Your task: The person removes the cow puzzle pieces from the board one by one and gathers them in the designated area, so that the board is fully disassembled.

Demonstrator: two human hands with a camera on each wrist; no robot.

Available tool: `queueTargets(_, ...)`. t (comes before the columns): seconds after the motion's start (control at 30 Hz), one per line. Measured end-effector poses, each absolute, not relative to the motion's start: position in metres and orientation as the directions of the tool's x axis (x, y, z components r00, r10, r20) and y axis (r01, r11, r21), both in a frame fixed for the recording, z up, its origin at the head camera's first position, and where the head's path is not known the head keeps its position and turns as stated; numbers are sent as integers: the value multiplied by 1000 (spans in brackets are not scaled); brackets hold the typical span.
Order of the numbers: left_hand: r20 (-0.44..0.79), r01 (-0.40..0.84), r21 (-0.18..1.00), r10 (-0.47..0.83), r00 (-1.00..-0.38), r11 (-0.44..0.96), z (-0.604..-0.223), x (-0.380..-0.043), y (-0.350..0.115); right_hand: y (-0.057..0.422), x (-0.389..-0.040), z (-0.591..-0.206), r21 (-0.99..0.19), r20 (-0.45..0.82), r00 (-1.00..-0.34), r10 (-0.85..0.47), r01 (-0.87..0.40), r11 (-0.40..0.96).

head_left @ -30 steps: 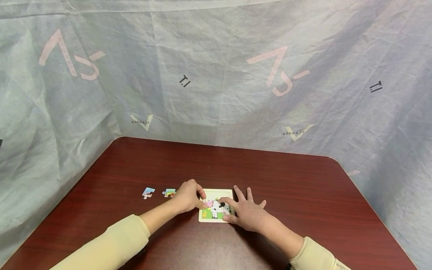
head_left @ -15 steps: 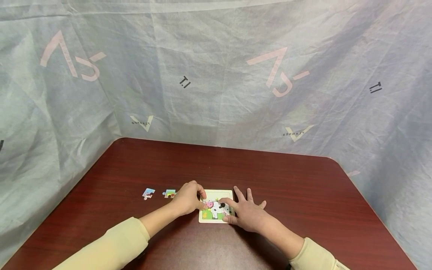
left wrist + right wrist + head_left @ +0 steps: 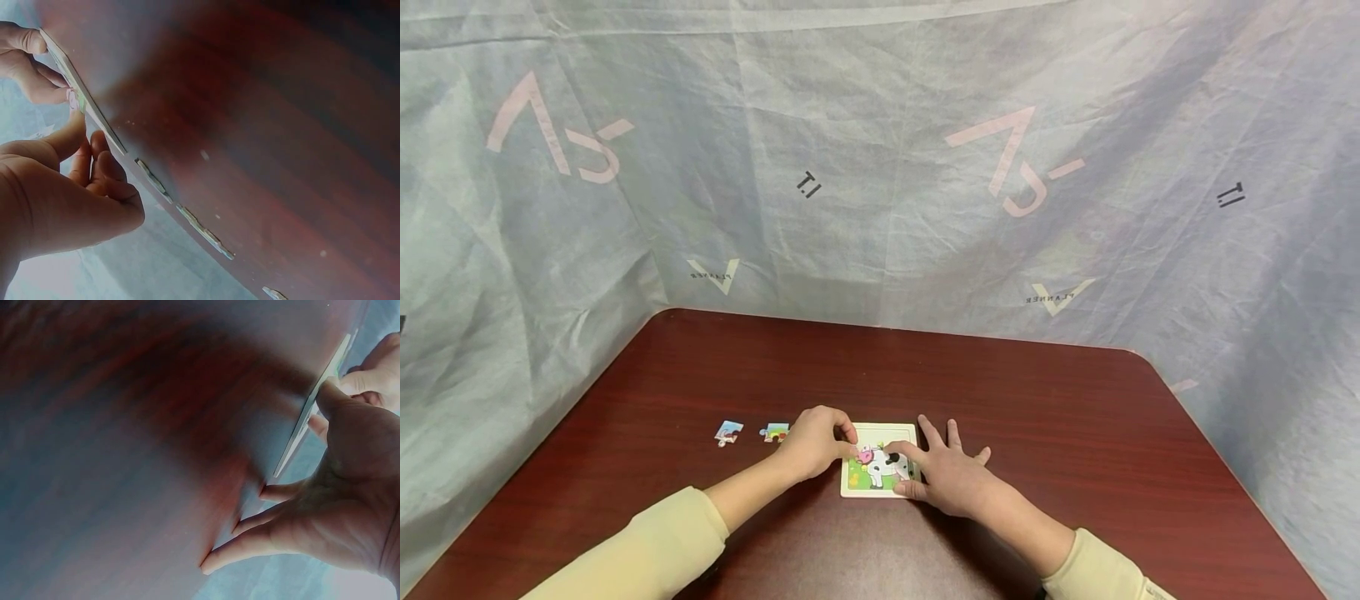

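A cow jigsaw lies in a pale, shallow puzzle tray (image 3: pixel 844 492) at the table's middle. My left hand (image 3: pixel 811 442) is at the tray's left side, its thumb and fingertips pinching a puzzle piece (image 3: pixel 75 100) with pink and green on it. That piece tilts up from the tray in the left wrist view. From the right, my right hand (image 3: pixel 955 477) rests its thumb and index finger on the tray and picture. Its other fingers spread straight, with their tips down on the table in the right wrist view.
Left of the tray lie two loose puzzle pieces, a blue and red one (image 3: pixel 728 432) and a blue, green and yellow one (image 3: pixel 774 432). The left wrist view shows another loose piece (image 3: pixel 153 180) near the tray. A dark red table (image 3: pixel 1037 400) meets a grey cloth (image 3: pixel 880 167) behind.
My left thumb has shifted slightly toward the far side, and a little more of the pink patch shows. My right hand stays on the tray.
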State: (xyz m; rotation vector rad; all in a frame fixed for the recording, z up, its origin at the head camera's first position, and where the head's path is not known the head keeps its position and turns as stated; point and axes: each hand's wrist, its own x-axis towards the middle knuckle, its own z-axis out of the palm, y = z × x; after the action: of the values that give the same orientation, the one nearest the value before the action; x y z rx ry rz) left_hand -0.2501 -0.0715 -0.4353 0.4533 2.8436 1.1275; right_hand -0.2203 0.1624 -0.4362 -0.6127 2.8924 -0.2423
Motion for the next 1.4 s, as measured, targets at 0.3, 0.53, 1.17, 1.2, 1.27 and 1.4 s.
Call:
queueTargets(0.3, 50, 220, 738, 273, -961, 638, -435, -250, -71, 162, -220, -436, -192, -135, -899, -416, -388, 901)
queueTargets(0.53, 44, 213, 741, 271, -962, 637, -433, -249, -71, 163, -220, -436, -199, -137, -901, -412, -382, 902)
queueTargets(1.17, -30, 128, 807, 256, -966, 577, -432, -250, -75, 163, -221, -436, -202, -148, -896, -418, -387, 900)
queueTargets(1.2, -16, 151, 796, 270, -963, 586, -433, -250, -75, 163, -221, -436, -203, -147, -896, -418, -387, 900)
queueTargets(1.27, 13, 200, 774, 301, -954, 601, -433, -251, -75, 163, -221, -436, -200, -147, -897, -417, -386, 901)
queueTargets(1.4, 65, 302, 725, 376, -924, 619, -433, -253, -76, 163, -221, -436, -193, -146, -898, -416, -386, 902)
